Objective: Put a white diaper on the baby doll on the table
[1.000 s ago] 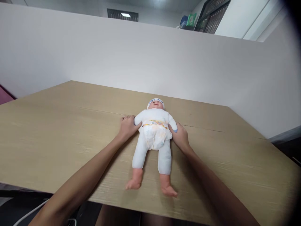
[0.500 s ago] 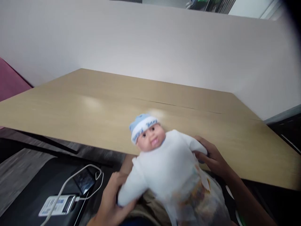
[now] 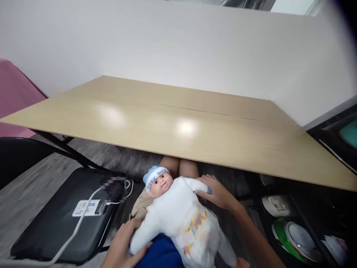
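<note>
A baby doll in a white top, a printed diaper and a blue-and-white knit hat lies face up over my lap. My left hand is wrapped around one of the doll's sleeves near the cuff. On the other side, my right hand grips the opposite sleeve by its blue cuff. Both arms of the doll are spread outward between my hands. Its head points toward the table, and one bare foot shows at the bottom edge.
A wooden table stands in front of my knees. To the left is a black chair bearing a white card-like device with a white cable. Round containers sit at the lower right, below the table's edge.
The doll has come down and back from the table's edge onto my lap, both hands moving with it. My view has tilted lower, showing more floor and chair.
</note>
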